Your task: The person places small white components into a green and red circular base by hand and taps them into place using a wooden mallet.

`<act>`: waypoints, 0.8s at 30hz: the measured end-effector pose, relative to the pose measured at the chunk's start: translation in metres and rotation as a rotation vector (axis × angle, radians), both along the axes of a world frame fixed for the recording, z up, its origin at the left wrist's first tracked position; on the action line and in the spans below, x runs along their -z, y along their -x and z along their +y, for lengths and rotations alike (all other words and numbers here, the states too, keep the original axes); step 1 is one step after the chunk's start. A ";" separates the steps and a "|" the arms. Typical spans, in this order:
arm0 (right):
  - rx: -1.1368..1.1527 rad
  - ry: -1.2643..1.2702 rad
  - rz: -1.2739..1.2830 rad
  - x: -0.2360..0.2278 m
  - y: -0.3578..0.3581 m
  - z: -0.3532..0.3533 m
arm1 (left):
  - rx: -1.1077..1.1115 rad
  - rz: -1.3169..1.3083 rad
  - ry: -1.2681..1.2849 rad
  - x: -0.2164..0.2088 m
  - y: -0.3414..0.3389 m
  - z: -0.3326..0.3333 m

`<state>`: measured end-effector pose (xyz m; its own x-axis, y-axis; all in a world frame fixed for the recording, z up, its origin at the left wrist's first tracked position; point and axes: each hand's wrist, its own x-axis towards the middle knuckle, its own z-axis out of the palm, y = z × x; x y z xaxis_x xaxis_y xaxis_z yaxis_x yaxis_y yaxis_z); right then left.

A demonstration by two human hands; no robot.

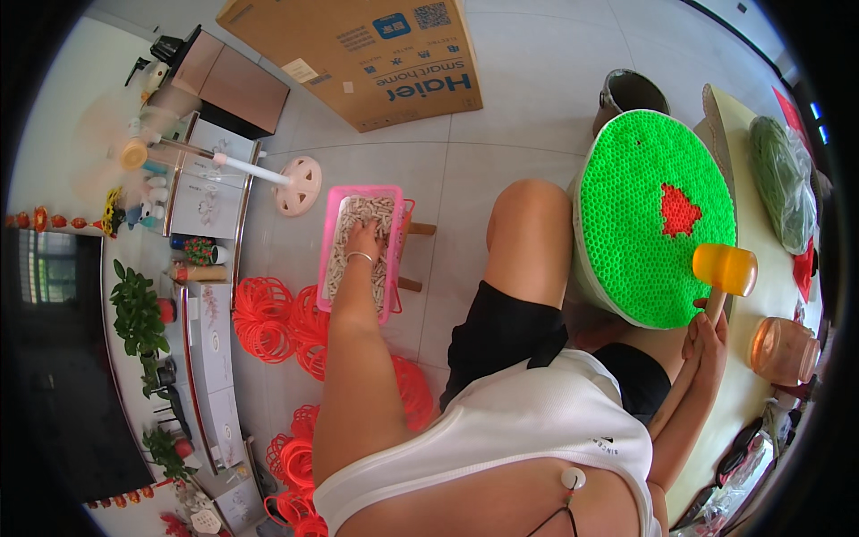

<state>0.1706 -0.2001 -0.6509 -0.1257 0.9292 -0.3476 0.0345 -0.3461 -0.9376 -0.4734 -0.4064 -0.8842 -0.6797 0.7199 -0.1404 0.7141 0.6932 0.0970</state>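
Observation:
My right hand (707, 336) is closed round the wooden handle of a mallet (725, 269) with a translucent amber head. The mallet's head overlaps the lower right rim of a large round tub (580, 234). Packed upright in that tub are bright green tube ends (626, 192), with a patch of red tube ends (680, 210) among them. On the left, my left hand (362, 240) reaches into a pink basket (326, 242) full of short beige plugs (386, 215). Its fingers look spread among the plugs, their tips partly buried.
Coils of red tubing (262, 319) lie on the floor at left. A pale fan (297, 186) stands behind them. A large cardboard box (358, 63) and a dark bucket (633, 89) stand farther off. The table (761, 233) at right holds a jar (784, 351) and a bagged green bundle (780, 183).

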 end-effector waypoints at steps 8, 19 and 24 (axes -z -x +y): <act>-0.007 0.005 0.026 0.009 -0.005 0.001 | -0.151 -0.291 -0.384 0.002 0.039 -0.012; 0.016 0.021 0.058 0.017 -0.007 0.001 | -0.337 -0.020 0.247 -0.024 -0.014 -0.002; -0.013 0.007 0.049 0.018 -0.008 0.002 | -0.452 -0.102 0.119 -0.027 -0.002 -0.012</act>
<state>0.1783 -0.1977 -0.6693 -0.1549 0.9249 -0.3471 -0.0071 -0.3524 -0.9358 -0.4711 -0.4180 -0.8568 -0.8994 0.3303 -0.2861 0.3298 0.9427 0.0517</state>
